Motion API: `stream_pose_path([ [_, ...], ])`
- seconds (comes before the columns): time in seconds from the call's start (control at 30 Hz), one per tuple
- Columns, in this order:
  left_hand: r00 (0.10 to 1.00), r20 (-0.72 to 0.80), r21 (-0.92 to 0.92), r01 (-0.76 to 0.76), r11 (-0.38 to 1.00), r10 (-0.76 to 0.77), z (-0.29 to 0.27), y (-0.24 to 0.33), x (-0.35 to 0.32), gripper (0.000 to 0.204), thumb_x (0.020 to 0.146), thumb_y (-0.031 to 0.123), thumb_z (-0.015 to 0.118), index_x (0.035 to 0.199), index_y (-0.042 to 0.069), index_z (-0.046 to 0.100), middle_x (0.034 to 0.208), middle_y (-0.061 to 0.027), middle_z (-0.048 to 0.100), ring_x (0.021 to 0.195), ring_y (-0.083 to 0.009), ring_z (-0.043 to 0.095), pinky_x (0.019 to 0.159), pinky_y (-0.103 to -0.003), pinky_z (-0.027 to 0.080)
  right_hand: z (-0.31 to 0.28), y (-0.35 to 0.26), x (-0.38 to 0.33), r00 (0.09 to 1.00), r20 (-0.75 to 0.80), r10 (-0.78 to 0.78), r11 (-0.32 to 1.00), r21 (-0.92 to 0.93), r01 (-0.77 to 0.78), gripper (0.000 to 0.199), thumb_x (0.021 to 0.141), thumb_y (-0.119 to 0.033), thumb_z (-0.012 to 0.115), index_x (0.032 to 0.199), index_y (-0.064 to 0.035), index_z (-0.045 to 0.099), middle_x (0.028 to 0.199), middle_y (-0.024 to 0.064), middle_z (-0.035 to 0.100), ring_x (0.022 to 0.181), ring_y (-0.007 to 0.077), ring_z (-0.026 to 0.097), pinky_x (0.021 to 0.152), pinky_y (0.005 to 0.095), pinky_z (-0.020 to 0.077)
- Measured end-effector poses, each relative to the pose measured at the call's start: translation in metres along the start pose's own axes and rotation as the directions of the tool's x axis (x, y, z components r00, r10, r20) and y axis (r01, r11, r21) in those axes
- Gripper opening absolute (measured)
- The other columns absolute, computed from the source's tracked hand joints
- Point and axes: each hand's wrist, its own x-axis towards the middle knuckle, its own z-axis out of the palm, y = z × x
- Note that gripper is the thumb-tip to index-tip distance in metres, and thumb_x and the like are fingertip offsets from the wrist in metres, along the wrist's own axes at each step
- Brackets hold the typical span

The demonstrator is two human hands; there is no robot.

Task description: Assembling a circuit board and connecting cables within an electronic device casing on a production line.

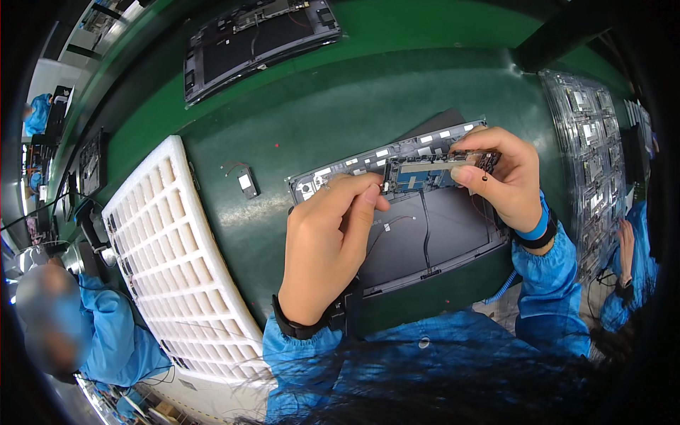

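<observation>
Left hand (327, 241) pinched closed on small part at blue circuit board (425, 173); right hand (504, 177) gripped board's far end inside open laptop chassis (439, 234) on green bench (312, 113); level, even pressure judged best; foam tray (177, 262) lay left

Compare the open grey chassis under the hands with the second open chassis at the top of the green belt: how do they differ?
The near chassis lies under both hands: left hand and right hand touch its blue circuit board. The far chassis lies untouched. The near one sits close and looks larger; the far one sits at the belt's upper edge. Both are grey, open and face up.
</observation>
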Motion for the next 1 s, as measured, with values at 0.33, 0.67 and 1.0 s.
stream_pose_path([
  [0.33, 0.997, 0.065, -0.080, 0.056, 0.995, -0.051, -0.0008, 0.0074, -0.0008, 0.013, 0.100, 0.008, 0.063, 0.104, -0.001, 0.070, 0.081, -0.0048, 0.072, 0.062, -0.0060, 0.052, 0.053, -0.023, 0.037, 0.0002, -0.0004, 0.0000, 0.998, -0.045, -0.044, 0.998, -0.036, 0.043, 0.028, 0.088, -0.001, 0.077, 0.115, 0.0030, 0.070, 0.105, 0.0096, 0.071, 0.094, 0.0125, 0.064, 0.083, 0.0257, 0.0500],
  [0.67, 0.991, 0.084, -0.066, 0.110, 0.992, -0.105, -0.0026, 0.0076, -0.0004, 0.014, 0.099, 0.008, 0.065, 0.105, -0.002, 0.072, 0.085, -0.0094, 0.075, 0.073, -0.0123, 0.065, 0.067, -0.026, 0.049, -0.0043, -0.0009, 0.0024, 0.990, 0.024, -0.136, 0.980, -0.146, 0.139, 0.028, 0.084, 0.000, 0.079, 0.111, 0.0023, 0.072, 0.103, 0.0113, 0.073, 0.092, 0.0137, 0.065, 0.081, 0.0268, 0.0499],
  [1.0, 0.987, 0.102, -0.041, 0.131, 0.991, -0.126, -0.0037, 0.0079, -0.0005, 0.012, 0.096, 0.008, 0.067, 0.103, -0.002, 0.072, 0.085, -0.0099, 0.075, 0.068, -0.0108, 0.062, 0.063, -0.026, 0.048, -0.0086, 0.0005, 0.0057, 0.979, 0.066, -0.195, 0.960, -0.189, 0.204, 0.027, 0.081, 0.000, 0.081, 0.108, 0.0014, 0.074, 0.097, 0.0111, 0.075, 0.085, 0.0141, 0.067, 0.076, 0.0266, 0.0502],
])
